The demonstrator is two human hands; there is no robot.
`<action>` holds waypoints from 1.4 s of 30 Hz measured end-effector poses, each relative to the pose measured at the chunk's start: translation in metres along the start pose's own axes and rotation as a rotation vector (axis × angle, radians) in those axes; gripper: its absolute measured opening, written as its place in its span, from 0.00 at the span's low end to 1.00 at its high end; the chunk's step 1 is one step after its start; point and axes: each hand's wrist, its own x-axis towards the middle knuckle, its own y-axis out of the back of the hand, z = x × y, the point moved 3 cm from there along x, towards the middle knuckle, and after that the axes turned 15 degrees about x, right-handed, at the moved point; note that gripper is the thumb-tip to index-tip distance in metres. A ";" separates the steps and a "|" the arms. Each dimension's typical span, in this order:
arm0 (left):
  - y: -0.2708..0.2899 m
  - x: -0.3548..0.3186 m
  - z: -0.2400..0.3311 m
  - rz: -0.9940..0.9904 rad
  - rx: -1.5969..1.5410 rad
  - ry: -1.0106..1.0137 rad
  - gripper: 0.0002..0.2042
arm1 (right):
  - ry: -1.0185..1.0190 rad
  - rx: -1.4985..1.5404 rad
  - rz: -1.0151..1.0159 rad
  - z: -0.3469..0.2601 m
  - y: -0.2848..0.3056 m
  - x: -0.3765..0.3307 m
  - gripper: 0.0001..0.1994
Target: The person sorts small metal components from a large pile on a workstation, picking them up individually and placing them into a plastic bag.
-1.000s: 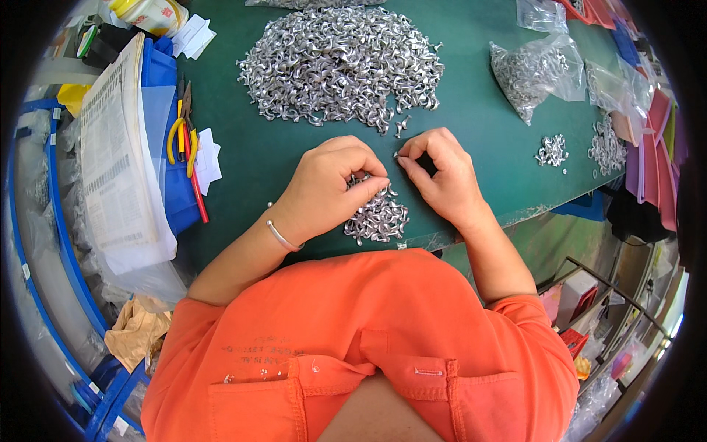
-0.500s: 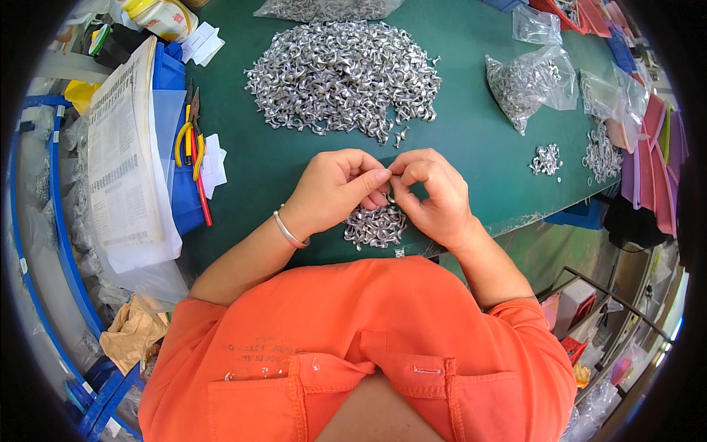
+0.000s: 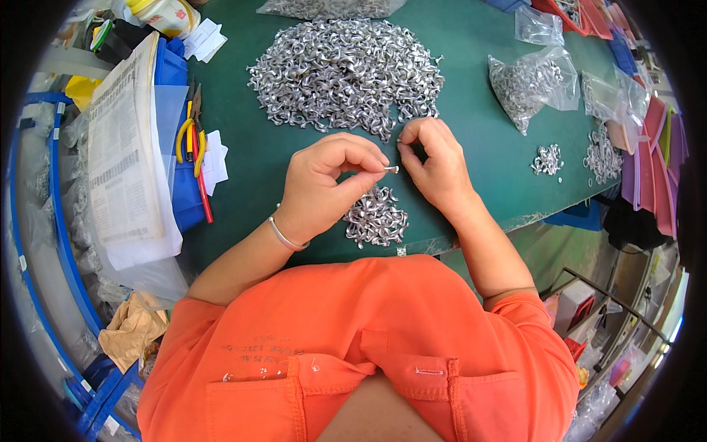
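Note:
A small silvery metal piece sticks out from the pinched thumb and forefinger of my left hand. My right hand is closed in a pinch a little farther off, at the near edge of a large heap of curved silvery metal pieces. A grey bit of one such small piece shows at its fingertips, most of it hidden. The two hands are apart. Between my wrists, close to the table's front edge, lies a smaller pile of similar metal pieces.
On the green table, pliers with yellow handles and a newspaper stack lie left. At right are a clear bag of metal pieces and two small piles, one a cluster. Another filled bag sits behind the heap.
My hands have moved apart. The right hand has gone forward to the heap's near edge, where a loose piece lay. The left has drawn slightly left, its metal piece now showing.

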 end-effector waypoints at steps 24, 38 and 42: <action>-0.006 -0.002 0.002 -0.308 0.109 0.262 0.04 | -0.206 0.983 0.156 -0.024 0.000 -0.023 0.12; -0.007 -0.003 0.004 0.020 -0.001 -0.027 0.07 | -0.045 -0.045 0.051 -0.002 0.008 0.002 0.10; -0.003 -0.001 0.013 0.024 0.261 -0.219 0.10 | -0.059 -0.040 0.030 0.006 0.007 -0.004 0.10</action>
